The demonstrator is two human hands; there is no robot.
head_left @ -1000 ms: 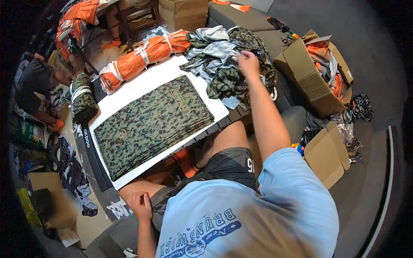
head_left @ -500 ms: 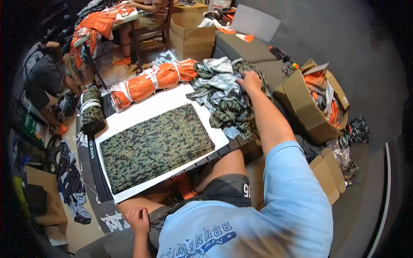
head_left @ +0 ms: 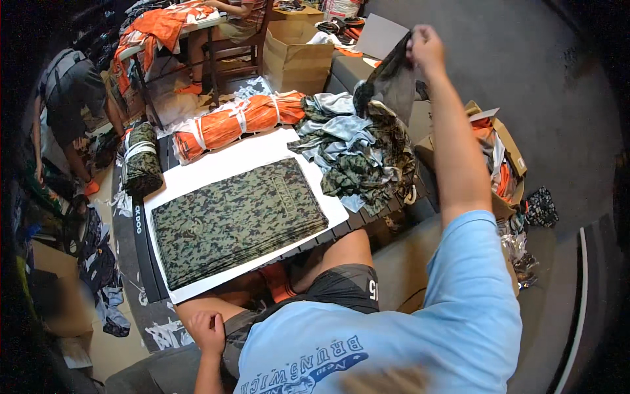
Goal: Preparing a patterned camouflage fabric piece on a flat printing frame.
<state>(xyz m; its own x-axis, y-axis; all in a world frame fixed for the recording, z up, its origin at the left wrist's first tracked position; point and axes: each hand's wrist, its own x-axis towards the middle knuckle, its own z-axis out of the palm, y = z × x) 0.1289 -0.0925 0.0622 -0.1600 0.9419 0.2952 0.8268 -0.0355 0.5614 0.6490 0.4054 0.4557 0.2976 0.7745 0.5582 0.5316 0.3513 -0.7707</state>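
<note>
My right hand (head_left: 426,49) is raised at the upper right, its fingers closed on the end of a dark camouflage cloth (head_left: 388,72). The cloth stretches up from a rumpled heap of camouflage fabric pieces (head_left: 348,134), some showing a pale blue-grey underside. My left hand (head_left: 209,331) rests on my thigh with the fingers curled in, and nothing shows in it. Between the heap and my lap lies a flat, neat stack of folded camouflage cloth (head_left: 239,220) on a white board (head_left: 190,174).
An orange tied bundle (head_left: 230,125) and a rolled camouflage bundle (head_left: 140,161) lie along the table's far side. An open carton of orange cloth (head_left: 508,157) stands at the right, another carton (head_left: 298,62) behind. Two people work beyond, one seated at a table, one bending at the left.
My right hand has risen from the heap, up and to the right, pulling a camouflage cloth with it. My left hand stays on my thigh. The person at the left has shifted posture.
</note>
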